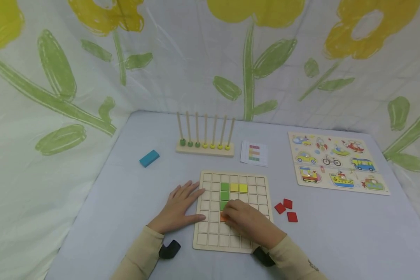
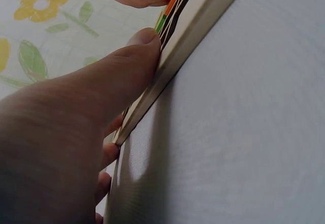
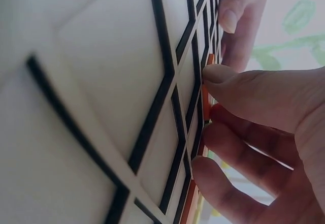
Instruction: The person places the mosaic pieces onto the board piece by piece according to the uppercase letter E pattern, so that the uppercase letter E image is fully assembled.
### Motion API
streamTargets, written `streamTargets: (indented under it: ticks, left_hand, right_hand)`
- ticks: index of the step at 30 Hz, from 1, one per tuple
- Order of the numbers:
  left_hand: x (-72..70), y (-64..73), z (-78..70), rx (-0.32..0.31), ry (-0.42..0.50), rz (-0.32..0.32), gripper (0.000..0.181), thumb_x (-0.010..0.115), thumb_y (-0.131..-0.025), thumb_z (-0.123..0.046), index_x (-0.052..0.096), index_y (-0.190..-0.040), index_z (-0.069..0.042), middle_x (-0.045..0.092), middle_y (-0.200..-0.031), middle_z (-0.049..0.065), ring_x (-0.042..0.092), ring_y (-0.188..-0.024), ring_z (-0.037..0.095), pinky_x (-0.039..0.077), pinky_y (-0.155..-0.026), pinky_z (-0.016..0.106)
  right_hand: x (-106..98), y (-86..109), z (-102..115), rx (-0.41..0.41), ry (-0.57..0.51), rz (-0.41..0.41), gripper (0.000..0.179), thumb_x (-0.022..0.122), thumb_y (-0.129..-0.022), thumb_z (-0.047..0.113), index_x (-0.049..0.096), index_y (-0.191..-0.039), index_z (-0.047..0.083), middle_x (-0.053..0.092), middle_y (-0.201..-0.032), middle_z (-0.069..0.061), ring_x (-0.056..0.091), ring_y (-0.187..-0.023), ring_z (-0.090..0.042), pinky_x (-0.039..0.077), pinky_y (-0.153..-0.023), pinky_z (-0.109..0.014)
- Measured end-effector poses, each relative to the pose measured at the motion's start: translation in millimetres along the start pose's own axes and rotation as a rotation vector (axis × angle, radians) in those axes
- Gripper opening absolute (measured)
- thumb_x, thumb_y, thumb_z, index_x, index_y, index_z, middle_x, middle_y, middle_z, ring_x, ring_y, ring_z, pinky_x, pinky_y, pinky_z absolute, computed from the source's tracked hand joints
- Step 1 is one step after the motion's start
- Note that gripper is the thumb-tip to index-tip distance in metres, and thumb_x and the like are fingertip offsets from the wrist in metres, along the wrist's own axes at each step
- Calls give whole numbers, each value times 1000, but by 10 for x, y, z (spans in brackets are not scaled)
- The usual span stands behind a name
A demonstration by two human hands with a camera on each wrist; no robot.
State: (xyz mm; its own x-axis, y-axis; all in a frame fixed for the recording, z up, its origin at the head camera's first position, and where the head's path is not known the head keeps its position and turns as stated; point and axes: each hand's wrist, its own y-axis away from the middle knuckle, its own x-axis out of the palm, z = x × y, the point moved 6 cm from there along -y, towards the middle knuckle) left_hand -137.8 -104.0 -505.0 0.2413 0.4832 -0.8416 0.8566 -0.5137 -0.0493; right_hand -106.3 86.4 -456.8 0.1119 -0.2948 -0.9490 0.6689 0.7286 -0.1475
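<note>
A wooden grid board (image 1: 212, 240) lies flat, with green tiles (image 1: 225, 187) down one column and yellow tiles (image 1: 243, 188) beside the top one. My left hand (image 1: 178, 208) rests at the board's left edge, fingers spread; its thumb (image 2: 144, 43) touches the rim in the left wrist view. Over the middle of the grid, my right hand (image 1: 250, 221) has its fingers bent around an orange tile (image 1: 223, 216) just below the green ones. In the right wrist view, the thumb (image 3: 223, 75) is on that orange tile, with another orange-red piece (image 3: 189, 203) lower down.
Three red tiles (image 1: 280, 208) lie right of the board. Behind stand a bead rack (image 1: 204, 149) with upright rods and a printed pattern card (image 1: 258, 153). A blue block (image 1: 149, 158) is at the left, a vehicle picture puzzle (image 1: 337, 163) at the right.
</note>
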Motion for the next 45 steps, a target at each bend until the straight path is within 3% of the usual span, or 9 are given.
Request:
streamTargets:
  ticks: [4, 8, 16, 22, 26, 32, 45]
  left_hand:
    - [-6, 0, -2, -13, 10, 13, 80, 63, -83, -60, 36, -149, -22, 25, -158, 1, 12, -148, 24, 10, -117, 51]
    - [-9, -8, -14, -27, 22, 27, 80, 62, -83, -60, 36, -149, -22, 25, -158, 1, 11, -148, 23, 8, -117, 51]
    - [-14, 1, -14, -23, 5, 22, 79, 60, -84, -62, 36, -148, -23, 25, -158, 0, 11, -148, 23, 9, -117, 51]
    - [-12, 12, -11, -10, 2, 12, 79, 61, -84, -61, 37, -148, -23, 26, -158, 1, 12, -148, 24, 11, -117, 52]
    - [-13, 12, -9, -12, 1, 13, 79, 61, -84, -61, 36, -148, -23, 26, -158, 1, 12, -148, 24, 10, -117, 51]
    - [-26, 6, -18, -7, 9, 10, 78, 61, -85, -60, 37, -148, -22, 26, -158, 1, 12, -148, 24, 10, -117, 51]
    - [-4, 4, 0, -10, 8, 17, 78, 60, -85, -61, 36, -149, -23, 24, -158, 0, 11, -148, 23, 9, -117, 50]
  right_hand:
    - [-26, 9, -13, -1, -11, -4, 20, 73, -86, 22, 68, -104, 16, 59, -102, 7, 57, -94, -7, 53, -84, -21]
    - [-154, 120, -146, 69, -37, -19, 24, 75, -84, 21, 67, -106, 17, 59, -107, 6, 57, -100, -9, 53, -87, -23]
    - [-511, 711, -696, 274, 41, -132, 27, 78, -77, 4, 68, -102, 9, 61, -104, -1, 59, -96, -15, 56, -80, -33]
    - [-571, 1112, -1059, 522, 61, -38, 33, 81, -73, 5, 69, -104, 8, 62, -100, -2, 57, -93, -18, 57, -78, -38]
    - [-528, 1223, -1197, 612, 16, 23, 32, 78, -78, 10, 67, -108, 7, 62, -103, -5, 57, -96, -22, 56, -82, -42]
    - [-476, 1233, -1301, 634, 0, 20, 28, 77, -80, 9, 64, -105, 8, 62, -103, -6, 57, -96, -22, 55, -84, -44]
    - [-473, 1179, -1284, 583, 24, 1, 26, 77, -80, 10, 63, -103, 9, 64, -105, -5, 58, -96, -21, 56, -83, -43]
